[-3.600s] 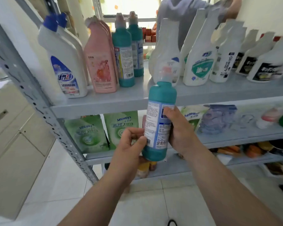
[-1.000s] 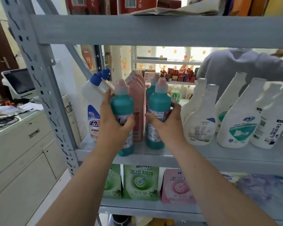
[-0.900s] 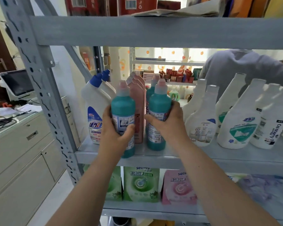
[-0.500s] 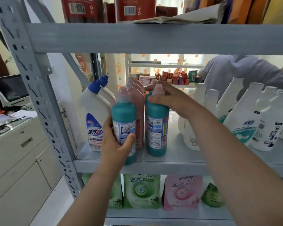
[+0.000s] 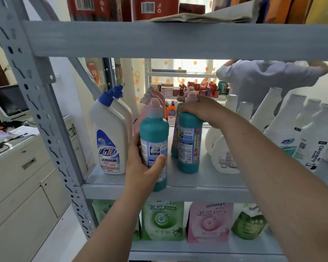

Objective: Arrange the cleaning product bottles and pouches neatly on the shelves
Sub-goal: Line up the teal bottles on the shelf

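The front teal bottle [image 5: 154,133] is gripped low on its body by the left hand [image 5: 143,168]: fingers wrapped round the back, thumb pressed across the printed label. It is held upright w/ its base at the front edge of the middle shelf [image 5: 206,191]; whether it is fully set down can't be told. The second teal bottle [image 5: 189,146], just to the right & further in, is clasped at neck & shoulder by the right hand [image 5: 199,108], fingers curled over it, pale pink cap poking up btwn them. Both are smooth plastic cylinders w/ rounded shoulders. A glossy white bottle [image 5: 110,137] w/ angled blue cap is stood to the left; pink bottles [image 5: 137,123] are lined up behind. Soft green & pink pouches [image 5: 162,220] are stood on the lower shelf [image 5: 206,250].
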The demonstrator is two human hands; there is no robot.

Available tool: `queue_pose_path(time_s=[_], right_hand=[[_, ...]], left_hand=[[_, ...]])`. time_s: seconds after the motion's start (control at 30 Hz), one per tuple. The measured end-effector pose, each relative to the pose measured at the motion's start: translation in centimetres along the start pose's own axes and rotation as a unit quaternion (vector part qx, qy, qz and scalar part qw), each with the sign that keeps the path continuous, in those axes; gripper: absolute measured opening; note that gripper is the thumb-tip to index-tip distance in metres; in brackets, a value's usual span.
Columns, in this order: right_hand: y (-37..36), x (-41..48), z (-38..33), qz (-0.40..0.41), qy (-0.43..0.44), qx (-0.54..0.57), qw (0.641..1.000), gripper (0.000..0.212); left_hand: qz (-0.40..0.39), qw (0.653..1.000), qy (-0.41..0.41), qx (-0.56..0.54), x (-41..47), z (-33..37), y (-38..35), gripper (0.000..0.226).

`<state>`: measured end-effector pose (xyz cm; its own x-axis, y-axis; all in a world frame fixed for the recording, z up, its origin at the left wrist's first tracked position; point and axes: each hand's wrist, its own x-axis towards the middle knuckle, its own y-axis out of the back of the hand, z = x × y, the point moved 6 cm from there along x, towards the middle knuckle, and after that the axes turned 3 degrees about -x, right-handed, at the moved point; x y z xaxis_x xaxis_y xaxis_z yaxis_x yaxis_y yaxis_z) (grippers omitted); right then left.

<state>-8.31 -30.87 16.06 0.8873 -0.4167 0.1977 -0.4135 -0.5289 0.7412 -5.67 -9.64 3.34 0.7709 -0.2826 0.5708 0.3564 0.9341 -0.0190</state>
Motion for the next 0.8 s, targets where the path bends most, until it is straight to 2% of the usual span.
queue_pose_path(time_s=[0.13,0.23,0.33,0.5,0.57,0.7,0.8], right_hand=[[0.5,1.7,0.5,0.028,-0.013,-0.048,0.998,0.041],[0.4,3.0,0.6,0.043,-0.003,-0.082,0.996,0.031],[0.1,4.1,1.1,0.048,-0.002,-0.066,0.997,0.039],[-0.4,4.2,2.7,0.094,-0.044,0.068,0.992,0.063],[-0.5,3.5,3.0,0.126,-0.031,0.124,0.984,0.064],[-1.8,1.6,4.4,0.204,0.011,0.151,0.967,0.048],[-4.2,-0.3,5.7,0.216,0.034,0.176,0.960,0.056]], left_hand=[[0.001,1.000,-0.001,-0.014,-0.3,0.2,-0.7,0.071],[-0.003,1.000,-0.002,-0.023,-0.3,0.0,-1.2,0.069],[-0.007,1.000,-0.003,-0.027,-0.3,0.0,-1.6,0.068],[0.000,0.999,0.007,-0.032,-0.3,0.0,-1.7,0.068],[-0.002,0.999,0.014,-0.034,-0.4,-0.3,-1.7,0.070],[-0.021,0.999,0.010,-0.025,-0.7,-0.1,-1.6,0.075],[-0.040,0.999,0.005,-0.018,-1.3,0.4,-1.4,0.081]])
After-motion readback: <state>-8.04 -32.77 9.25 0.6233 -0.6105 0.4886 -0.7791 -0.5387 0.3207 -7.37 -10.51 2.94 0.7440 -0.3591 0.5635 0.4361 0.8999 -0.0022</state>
